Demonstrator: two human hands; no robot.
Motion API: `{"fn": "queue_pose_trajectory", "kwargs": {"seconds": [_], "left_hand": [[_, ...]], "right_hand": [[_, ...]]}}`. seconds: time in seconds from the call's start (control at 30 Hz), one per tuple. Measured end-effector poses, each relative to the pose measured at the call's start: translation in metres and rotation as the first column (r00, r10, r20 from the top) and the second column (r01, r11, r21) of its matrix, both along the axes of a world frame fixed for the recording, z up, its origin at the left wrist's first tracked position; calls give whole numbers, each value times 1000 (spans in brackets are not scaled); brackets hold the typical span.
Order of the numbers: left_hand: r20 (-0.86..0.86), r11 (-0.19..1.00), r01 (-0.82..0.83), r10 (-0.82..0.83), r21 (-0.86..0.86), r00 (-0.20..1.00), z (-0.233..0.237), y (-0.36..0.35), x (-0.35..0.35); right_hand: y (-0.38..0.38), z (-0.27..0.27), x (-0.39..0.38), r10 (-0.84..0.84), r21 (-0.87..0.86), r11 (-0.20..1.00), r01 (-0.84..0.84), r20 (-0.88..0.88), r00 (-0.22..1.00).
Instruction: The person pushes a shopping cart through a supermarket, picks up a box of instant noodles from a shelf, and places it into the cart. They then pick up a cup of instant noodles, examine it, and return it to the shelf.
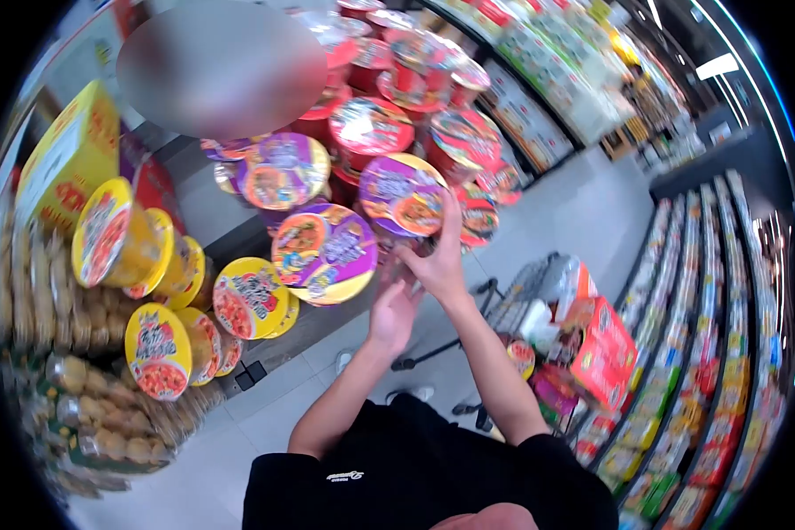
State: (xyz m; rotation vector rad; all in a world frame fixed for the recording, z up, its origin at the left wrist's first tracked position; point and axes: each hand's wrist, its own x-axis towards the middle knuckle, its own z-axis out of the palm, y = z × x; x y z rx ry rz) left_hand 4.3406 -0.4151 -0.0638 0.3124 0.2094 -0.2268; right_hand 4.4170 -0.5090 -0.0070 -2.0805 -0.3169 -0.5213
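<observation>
A purple-lidded noodle cup (402, 194) stands at the front of the display, with my right hand (439, 263) closed around its near right side. Just below it, my left hand (396, 314) is raised with its fingers apart, near the side of that cup. Another purple-lidded cup (325, 252) sits to the left of my hands, and a third purple cup (283, 172) lies behind it. Red-lidded cups (371, 126) are stacked behind and to the right. Yellow-lidded cups (249, 298) stand farther left.
A shopping cart (534, 287) holding a red package (601, 353) and other goods is at the right. Shelves of packaged goods (707, 380) line the far right. At the left are a yellow box (71, 163) and bagged items (106, 415). A grey blurred oval covers the upper left.
</observation>
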Motion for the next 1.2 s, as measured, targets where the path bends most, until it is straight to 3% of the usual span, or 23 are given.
{"fn": "queue_pose_trajectory", "kwargs": {"seconds": [0.07, 0.13, 0.2, 0.27, 0.33, 0.4, 0.47, 0.57, 0.6, 0.63, 0.73, 0.8, 0.83, 0.87, 0.93, 0.97, 1.0, 1.03, 1.07, 1.1, 1.17, 1.2], "left_hand": [[-51, 994, 6, 0, 109, 999, 6, -2, -8], [-126, 979, 64, -41, 191, 991, -5, -6, -18], [-176, 987, 96, -72, 131, 982, -10, -23, -29], [-177, 978, 186, -167, 96, 970, -15, -42, -40], [-225, 959, 257, -226, 117, 948, -14, -71, -51], [-226, 908, 391, -353, 153, 908, -21, -101, -63], [-194, 867, 461, -427, 190, 883, -30, -134, -75], [-196, 625, 609, -602, 488, 774, -46, -190, -86], [-199, 600, 624, -621, 501, 758, -56, -211, -89], [-201, 482, 627, -673, 612, 712, -64, -234, -92], [-188, 155, 513, -811, 844, 555, -100, -299, -104], [-42, 14, 118, -887, 993, 460, -150, -328, -110], [-30, -66, -83, -927, 994, 374, -164, -338, -109], [-33, -71, -92, -930, 993, 366, -169, -346, -109], [-83, -205, -330, -934, 921, 348, -182, -357, -111], [-109, -236, -409, -944, 882, 310, -195, -361, -106], [-113, -240, -415, -944, 878, 309, -207, -361, -104], [-221, -342, -404, -922, 848, 317, -201, -364, -102], [-331, -445, -388, -885, 807, 326, -195, -365, -102], [-381, -507, -367, -849, 780, 365, -189, -367, -103], [-404, -507, -318, -850, 801, 338, -192, -369, -92], [-423, -502, -261, -853, 824, 307, -194, -368, -89]], "right_hand": [[-21, 7, -22, 8, 74, 997, -8, -7, 1000], [-49, 9, -60, -127, 104, 987, 124, 20, 992], [-84, 6, -106, -61, 167, 982, 90, -174, 983], [-107, 0, -150, -177, 171, 962, 214, -207, 962], [-143, -28, -196, -186, 109, 961, 253, -418, 889], [-172, -51, -237, -203, 260, 880, 396, -549, 811], [-211, -73, -274, -187, 254, 852, 458, -669, 719], [-262, -104, -307, -230, 278, 744, 608, -748, 623], [-280, -118, -317, -231, 210, 729, 652, -821, 522], [-297, -139, -321, -262, 157, 726, 669, -837, 481], [-327, -156, -319, -299, 100, 718, 689, -849, 435], [-338, -196, -317, -189, 268, 600, 753, -868, 460], [-335, -193, -313, -206, 276, 566, 777, -865, 458], [-334, -204, -311, -293, 223, 565, 794, -846, 446], [-333, -215, -307, -343, 345, 402, 848, -802, 488], [-336, -217, -307, -340, 351, 396, 848, -802, 491], [-338, -218, -305, -178, 380, 277, 882, -882, 436], [-342, -219, -302, -1, 383, 160, 910, -922, 388], [-341, -220, -299, 8, 389, 161, 907, -919, 393], [-339, -221, -295, 47, 358, 79, 930, -934, 355], [-338, -227, -290, 95, 356, -52, 933, -928, 359], [-337, -229, -291, 101, 360, -53, 932, -926, 364]]}}
